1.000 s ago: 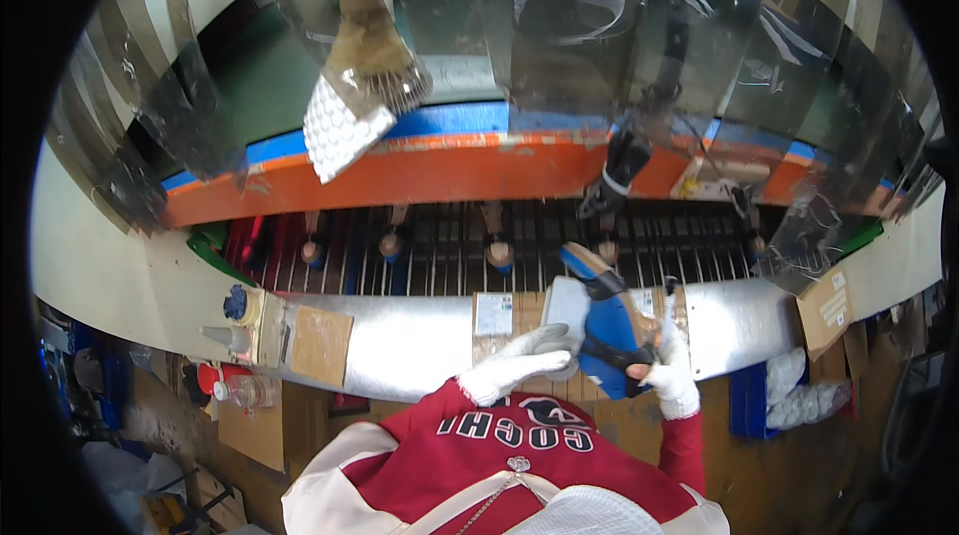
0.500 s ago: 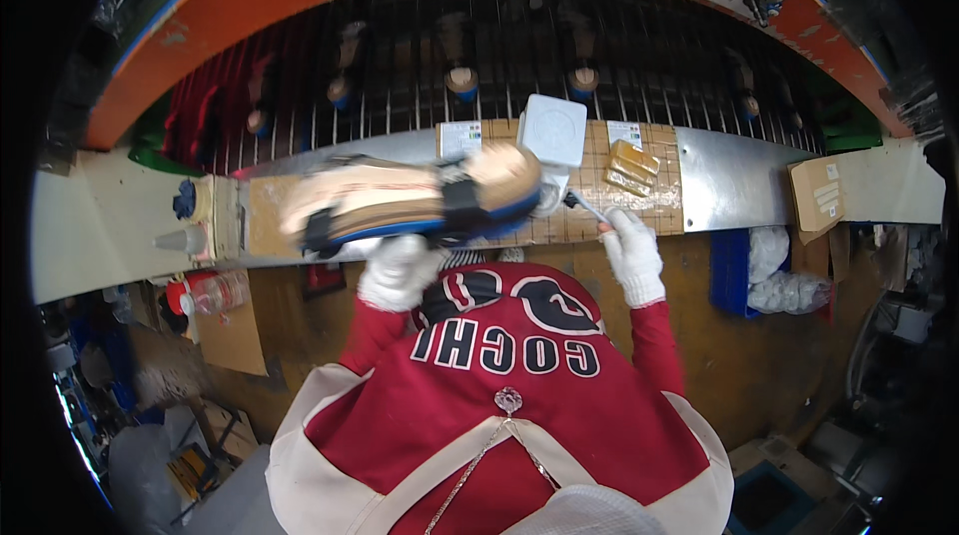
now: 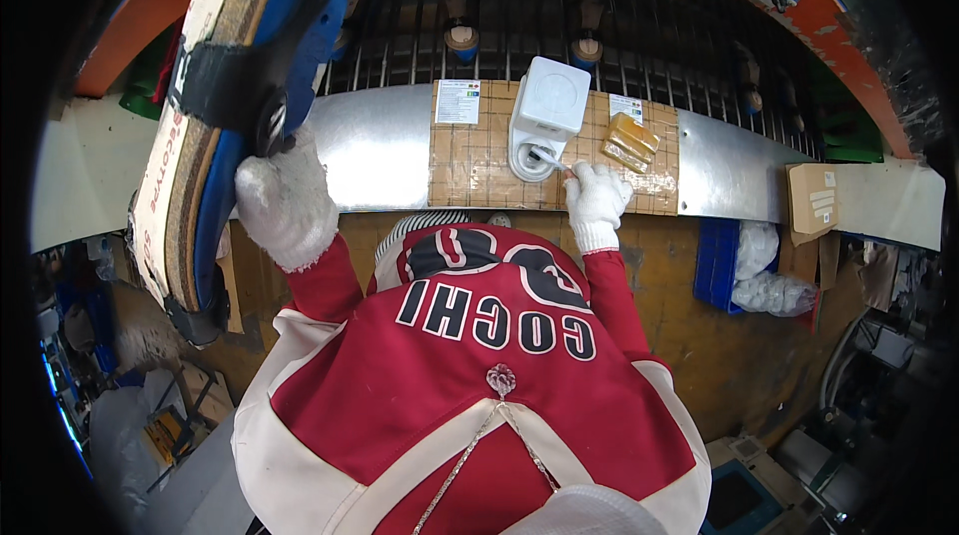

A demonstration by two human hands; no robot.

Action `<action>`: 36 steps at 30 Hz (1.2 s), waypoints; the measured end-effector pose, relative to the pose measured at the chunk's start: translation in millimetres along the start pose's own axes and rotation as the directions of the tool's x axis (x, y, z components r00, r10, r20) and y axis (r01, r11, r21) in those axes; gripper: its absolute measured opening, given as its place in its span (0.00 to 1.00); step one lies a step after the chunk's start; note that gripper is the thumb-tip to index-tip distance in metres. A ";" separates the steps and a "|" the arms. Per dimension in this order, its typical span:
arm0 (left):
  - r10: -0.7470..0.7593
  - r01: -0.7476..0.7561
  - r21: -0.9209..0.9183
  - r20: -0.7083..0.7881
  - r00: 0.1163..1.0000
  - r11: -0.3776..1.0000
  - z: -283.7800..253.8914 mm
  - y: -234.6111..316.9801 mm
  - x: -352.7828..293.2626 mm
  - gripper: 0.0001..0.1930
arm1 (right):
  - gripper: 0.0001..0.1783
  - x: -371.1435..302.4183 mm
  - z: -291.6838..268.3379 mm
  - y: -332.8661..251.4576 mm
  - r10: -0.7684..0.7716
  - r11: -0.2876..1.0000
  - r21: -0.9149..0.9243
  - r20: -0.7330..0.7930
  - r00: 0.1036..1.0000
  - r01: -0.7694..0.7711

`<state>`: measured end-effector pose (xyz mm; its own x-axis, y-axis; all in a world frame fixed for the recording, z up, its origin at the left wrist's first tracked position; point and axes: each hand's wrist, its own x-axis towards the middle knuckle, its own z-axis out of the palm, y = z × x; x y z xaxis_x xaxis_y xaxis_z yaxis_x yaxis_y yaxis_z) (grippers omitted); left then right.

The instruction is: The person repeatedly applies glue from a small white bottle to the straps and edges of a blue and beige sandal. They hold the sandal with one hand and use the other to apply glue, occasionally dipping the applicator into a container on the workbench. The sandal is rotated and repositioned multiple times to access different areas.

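Note:
My left hand, in a white knit glove, grips a sandal on a blue last. The sandal stands nearly upright at the far left, its pale sole with cork-like edges turned away from me and black straps round the last. My right hand, gloved too, pinches the slim handle of a brush. The brush's tip lies in the round cup of a white plastic dispenser, so I cannot see its bristles.
Amber blocks lie on the taped cardboard right of the dispenser. Behind the bench runs a rack of metal rods carrying several other lasts. A blue bin with clear bags hangs at the right; a cardboard box stands beyond.
The sandal has swung from in front of me to the far left and turned upright. My right hand has shifted slightly left, and the brush tip has entered the dispenser's cup.

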<state>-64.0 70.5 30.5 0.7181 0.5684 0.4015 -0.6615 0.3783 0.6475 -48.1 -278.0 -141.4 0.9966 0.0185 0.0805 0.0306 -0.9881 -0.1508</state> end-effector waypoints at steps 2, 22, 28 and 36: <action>0.050 -0.052 0.070 0.031 0.998 0.996 -4.6 -3.0 3.7 0.36 | 0.10 2.0 -1.5 -4.0 -0.018 0.999 -0.046 0.024 1.000 0.019; 0.329 -0.525 0.446 0.446 0.833 0.725 24.0 -83.9 -32.7 0.24 | 0.06 -3.1 -42.1 4.2 0.096 0.240 0.868 0.424 0.901 -0.434; 0.379 -0.697 0.439 0.612 0.694 0.567 49.8 -100.6 -21.2 0.27 | 0.09 14.8 -163.2 -24.7 -0.088 0.748 0.444 -0.671 0.736 0.494; 0.393 -0.789 0.400 0.705 0.590 0.467 68.7 -90.2 -22.6 0.27 | 0.07 -14.8 -182.6 -66.3 0.080 0.377 0.896 -0.283 0.956 0.234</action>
<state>-5.7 -26.6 7.5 0.3163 -0.0311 0.9482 -0.7888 -0.5639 0.2446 -78.9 -240.7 47.3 0.9333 -0.1041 0.3436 0.3133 -0.2314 -0.9210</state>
